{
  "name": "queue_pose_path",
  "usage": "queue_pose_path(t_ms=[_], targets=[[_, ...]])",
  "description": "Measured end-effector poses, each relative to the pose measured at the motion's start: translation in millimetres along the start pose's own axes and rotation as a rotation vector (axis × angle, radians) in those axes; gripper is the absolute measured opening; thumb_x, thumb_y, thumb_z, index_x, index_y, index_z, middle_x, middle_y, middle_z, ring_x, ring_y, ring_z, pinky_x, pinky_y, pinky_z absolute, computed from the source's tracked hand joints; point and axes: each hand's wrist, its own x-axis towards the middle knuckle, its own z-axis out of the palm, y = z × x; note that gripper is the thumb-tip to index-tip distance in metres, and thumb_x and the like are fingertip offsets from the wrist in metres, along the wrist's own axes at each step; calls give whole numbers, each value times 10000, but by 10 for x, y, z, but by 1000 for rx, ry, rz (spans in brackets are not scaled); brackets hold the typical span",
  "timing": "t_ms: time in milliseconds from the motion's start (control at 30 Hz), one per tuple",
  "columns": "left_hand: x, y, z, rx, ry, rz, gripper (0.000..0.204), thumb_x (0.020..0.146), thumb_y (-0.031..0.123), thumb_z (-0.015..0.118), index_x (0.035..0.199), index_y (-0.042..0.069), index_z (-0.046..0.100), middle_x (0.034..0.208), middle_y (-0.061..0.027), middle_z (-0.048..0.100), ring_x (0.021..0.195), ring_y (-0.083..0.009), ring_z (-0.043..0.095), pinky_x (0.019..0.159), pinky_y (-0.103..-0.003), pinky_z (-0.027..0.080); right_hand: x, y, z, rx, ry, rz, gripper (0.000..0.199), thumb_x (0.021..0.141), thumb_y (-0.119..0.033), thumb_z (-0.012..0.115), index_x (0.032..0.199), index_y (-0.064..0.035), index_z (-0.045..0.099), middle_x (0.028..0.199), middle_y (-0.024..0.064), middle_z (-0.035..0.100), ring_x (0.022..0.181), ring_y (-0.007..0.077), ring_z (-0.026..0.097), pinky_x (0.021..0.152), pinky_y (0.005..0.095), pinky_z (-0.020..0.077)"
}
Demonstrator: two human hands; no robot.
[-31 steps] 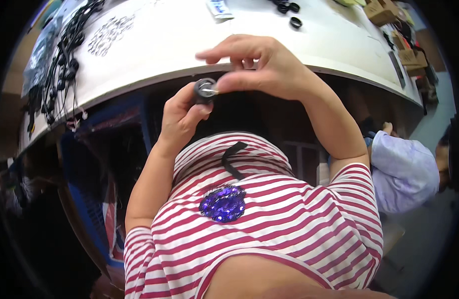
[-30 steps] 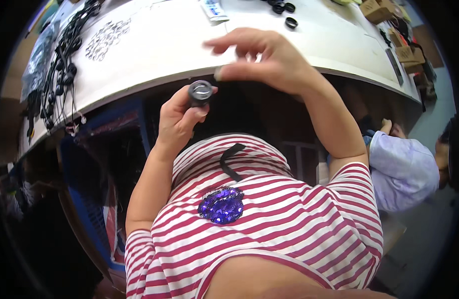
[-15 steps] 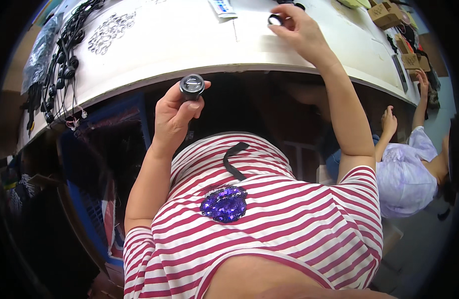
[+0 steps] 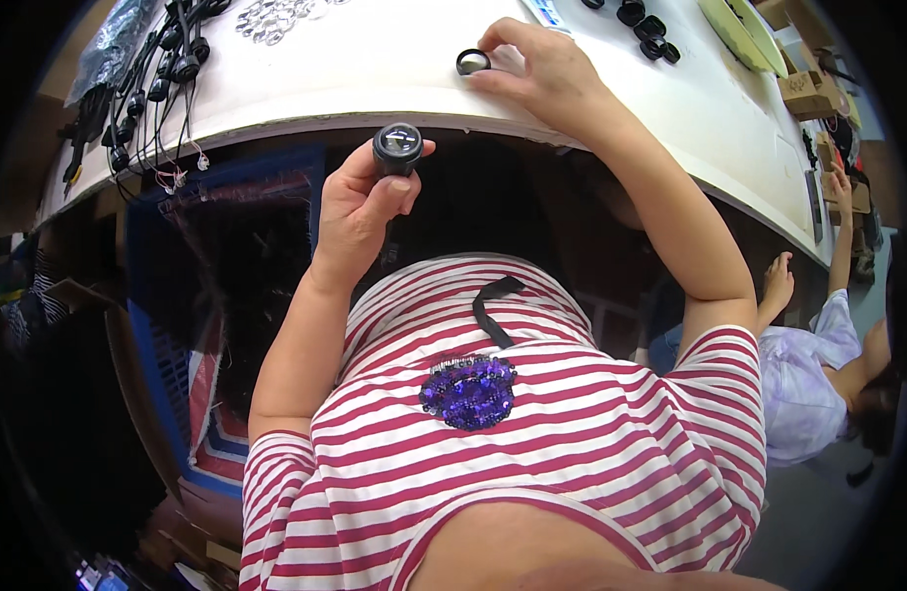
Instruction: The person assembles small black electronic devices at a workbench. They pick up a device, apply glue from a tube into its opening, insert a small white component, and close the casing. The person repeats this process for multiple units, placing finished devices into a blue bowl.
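My left hand (image 4: 358, 205) holds up a short black cylinder with a clear lens-like top (image 4: 397, 144), just off the table's front edge. Its thumb and fingers wrap round the cylinder, and the clear end faces up. Above the white table, my right hand (image 4: 552, 77) pinches a round black ring-shaped cap (image 4: 460, 64) between thumb and fingers. The cap stays apart from the cylinder, up and to its right. Whether the cap's middle is a hole or a pale insert, I cannot tell.
Black cables with round fittings (image 4: 185, 69) hang over the white table's (image 4: 375, 84) left edge, beside clear rings or discs (image 4: 272, 18). Several black caps (image 4: 653, 46) and a yellowish tray (image 4: 734, 34) lie right. Another person's lilac sleeve (image 4: 836, 320) shows at the far right.
My right hand has moved left and slightly down with the cap, closer to the cylinder. The view has shifted, bringing more black caps in. My left hand keeps its hold.
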Motion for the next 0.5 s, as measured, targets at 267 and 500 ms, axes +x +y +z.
queue_pose_path(t_ms=[267, 500], targets=[[49, -33, 16, 51, -15, -12, 340, 872, 219, 605, 1123, -8, 569, 700, 24, 501, 615, -41, 395, 540, -175, 298, 11, -124, -82, 78, -59, -21, 305, 792, -217, 669, 1058, -70, 636, 953, 74, 645, 872, 207, 598, 812, 311, 442], [70, -45, 11, 126, -33, -46, 219, 857, 97, 614, 1061, 20, 591, 778, 14, 568, 673, -56, 491, 613, -189, 419, -289, -387, -149, 549, -131, -181, 321, 741, -119, 724, 1045, -51, 645, 982, 50, 641, 945, 159, 591, 875, 291, 442]])
